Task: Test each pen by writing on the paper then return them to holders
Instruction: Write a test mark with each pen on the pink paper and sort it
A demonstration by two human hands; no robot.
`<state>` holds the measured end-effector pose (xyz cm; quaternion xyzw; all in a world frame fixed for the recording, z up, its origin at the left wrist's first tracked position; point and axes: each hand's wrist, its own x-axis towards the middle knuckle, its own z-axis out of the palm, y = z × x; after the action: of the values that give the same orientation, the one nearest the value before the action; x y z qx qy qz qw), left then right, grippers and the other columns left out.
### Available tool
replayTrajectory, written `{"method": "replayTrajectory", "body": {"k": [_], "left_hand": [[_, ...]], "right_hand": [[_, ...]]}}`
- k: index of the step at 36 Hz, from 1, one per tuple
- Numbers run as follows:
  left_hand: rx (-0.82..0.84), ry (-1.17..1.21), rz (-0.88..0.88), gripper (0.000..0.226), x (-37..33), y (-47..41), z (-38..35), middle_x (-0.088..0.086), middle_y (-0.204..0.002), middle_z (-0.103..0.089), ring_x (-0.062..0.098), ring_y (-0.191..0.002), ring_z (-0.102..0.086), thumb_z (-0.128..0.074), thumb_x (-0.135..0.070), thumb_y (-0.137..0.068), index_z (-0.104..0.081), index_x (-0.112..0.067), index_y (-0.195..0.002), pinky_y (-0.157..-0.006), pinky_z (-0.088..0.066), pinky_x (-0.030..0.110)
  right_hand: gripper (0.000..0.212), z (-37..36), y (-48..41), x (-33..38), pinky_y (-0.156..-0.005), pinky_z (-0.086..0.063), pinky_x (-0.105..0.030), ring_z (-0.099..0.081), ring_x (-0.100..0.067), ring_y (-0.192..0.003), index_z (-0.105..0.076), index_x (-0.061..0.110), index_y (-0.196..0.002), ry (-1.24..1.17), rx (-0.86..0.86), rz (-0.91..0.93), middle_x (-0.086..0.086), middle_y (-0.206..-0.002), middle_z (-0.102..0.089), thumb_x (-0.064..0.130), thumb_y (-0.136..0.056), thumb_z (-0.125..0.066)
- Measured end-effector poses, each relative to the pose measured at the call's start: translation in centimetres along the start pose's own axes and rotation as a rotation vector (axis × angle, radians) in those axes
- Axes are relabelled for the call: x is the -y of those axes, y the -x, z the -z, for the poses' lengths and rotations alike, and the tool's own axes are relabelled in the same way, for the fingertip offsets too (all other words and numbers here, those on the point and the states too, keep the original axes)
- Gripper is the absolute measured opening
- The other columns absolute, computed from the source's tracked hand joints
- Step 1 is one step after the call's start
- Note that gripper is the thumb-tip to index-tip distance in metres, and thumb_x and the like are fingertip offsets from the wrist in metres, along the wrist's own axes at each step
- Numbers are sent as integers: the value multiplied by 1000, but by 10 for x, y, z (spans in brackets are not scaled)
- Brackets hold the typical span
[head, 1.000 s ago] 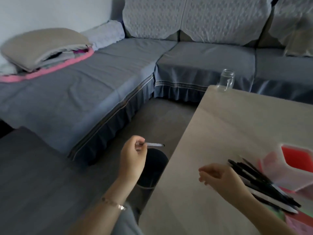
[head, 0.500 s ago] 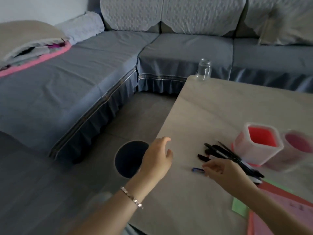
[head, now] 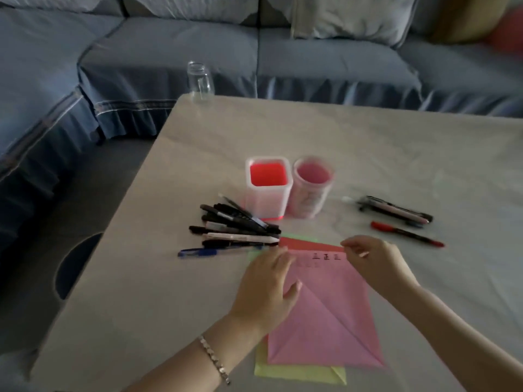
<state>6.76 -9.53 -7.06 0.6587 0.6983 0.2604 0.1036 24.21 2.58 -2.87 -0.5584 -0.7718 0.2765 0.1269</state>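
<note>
A pale beige table [head: 368, 142] carries a clear glass jar [head: 199, 80] at its far left corner. A square red-lined plastic holder [head: 267, 190] stands just beside a round pink holder [head: 311, 188]. There is also a heap of black and white pens [head: 237, 227], a blue pen [head: 209, 252], a red marker [head: 407, 234], and a pink paper sheet [head: 325, 321] over a yellow sheet [head: 297, 373].

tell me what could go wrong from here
1. The pen pile lies beside the pink paper; shifting the sheet under the left hand may scatter pens, and the blue pen could roll toward the table edge.
2. The glass jar stands at the table's far corner; a bump might topple it.
</note>
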Motion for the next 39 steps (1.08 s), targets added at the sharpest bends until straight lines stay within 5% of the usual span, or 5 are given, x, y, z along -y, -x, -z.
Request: {"method": "replayTrajectory", "body": {"k": [8,16,29,33,39], "left_hand": [[98,-140,28,56,6,4,-9,4,-116,-64,21,-106,-62,-43,-50,-78,-65,-11,-112,-94,-40,33],[109,-139,43,58,10,4,-14,6,-119,-63,23,-109,-60,-44,-52,-78,-66,-9,-111,-92,-47,39],[-104,-30,-379,47,-33,-21,16,7,-129,-55,19,-121,-43,-45,-38,-91,-41,-12,-130,-106,-29,30],[-141,-5,-451,24,-40,-26,22,2,-93,-63,19,-82,-50,-38,-29,-97,-49,-14,-112,-73,-43,31],[-82,188,-291,41,-51,-22,43,0,-86,-58,10,-79,-47,-27,-32,-100,-57,-4,-108,-72,-37,17]], "right_hand": [[37,25,-37,-61,-99,-29,-40,-38,-31,-125,-56,7,-120,343,-182,-76,-12,-129,-51,3,-83,-50],[23,29,-46,-80,-89,-36,-38,-51,-32,-108,-64,14,-107,428,-117,-108,-10,-111,-58,9,-88,-51],[16,53,43,34,-56,-41,-18,-51,-3,-57,-65,51,-84,-22,292,174,17,-63,-61,35,-82,-64],[23,66,48,45,-51,-38,-14,-50,0,-52,-68,38,-91,-269,442,189,11,-60,-63,19,-80,-69],[41,72,46,38,-51,-45,-19,-60,-15,-58,-72,17,-90,-1091,501,144,-7,-70,-67,37,-57,-85]]}}
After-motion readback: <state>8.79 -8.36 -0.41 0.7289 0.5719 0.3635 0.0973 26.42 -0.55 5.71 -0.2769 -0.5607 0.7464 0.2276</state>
